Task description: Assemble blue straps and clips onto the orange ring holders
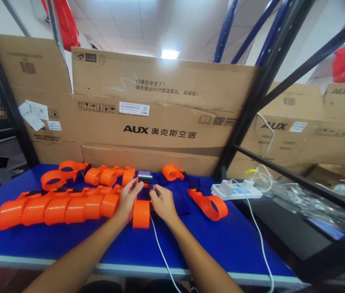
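Over the middle of the blue table, my left hand [129, 198] is closed on an orange plastic ring holder [141, 214]. At its top is a small boxy device with a grey face [145, 176], tilted toward me. My right hand [164, 203] pinches close against the device's right side; whatever lies between its fingertips is hidden. A white cable [160, 245] rises from the table's front edge and disappears beside my right hand. Left of my hands, several similar orange rings [76, 209] lie in a row, with more rings [108, 176] behind them.
A single orange ring [212, 206] lies to the right and another [171, 172] at the back. Dark blue cloth-like pieces [181, 197] lie beside my right hand. A white power strip [236, 189] with plugs sits by the rack post. Cardboard [160, 142] walls off the back.
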Available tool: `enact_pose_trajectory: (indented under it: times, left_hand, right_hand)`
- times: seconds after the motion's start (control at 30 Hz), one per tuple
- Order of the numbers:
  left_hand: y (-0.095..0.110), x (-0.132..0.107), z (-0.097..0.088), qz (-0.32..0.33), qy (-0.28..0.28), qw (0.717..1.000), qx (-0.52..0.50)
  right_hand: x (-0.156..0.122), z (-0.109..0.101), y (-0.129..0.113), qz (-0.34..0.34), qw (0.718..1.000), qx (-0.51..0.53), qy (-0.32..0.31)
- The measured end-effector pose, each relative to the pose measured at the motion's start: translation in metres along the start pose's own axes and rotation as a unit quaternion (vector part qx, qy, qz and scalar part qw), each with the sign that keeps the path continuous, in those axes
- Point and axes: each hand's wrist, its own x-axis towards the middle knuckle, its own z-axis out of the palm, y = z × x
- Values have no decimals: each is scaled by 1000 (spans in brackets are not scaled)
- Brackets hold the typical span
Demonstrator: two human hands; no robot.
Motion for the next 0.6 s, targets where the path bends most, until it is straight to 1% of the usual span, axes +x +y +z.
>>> enact_pose_trajectory:
  times: [0.3,0.6]
  left_hand:
    - [0,0,1,6,-19,1000,1]
    - [4,0,5,12,-11,1000,4]
  right_hand:
    - [0,1,0,1,1000,-4,6]
    - [0,4,3,16,1000,21,15]
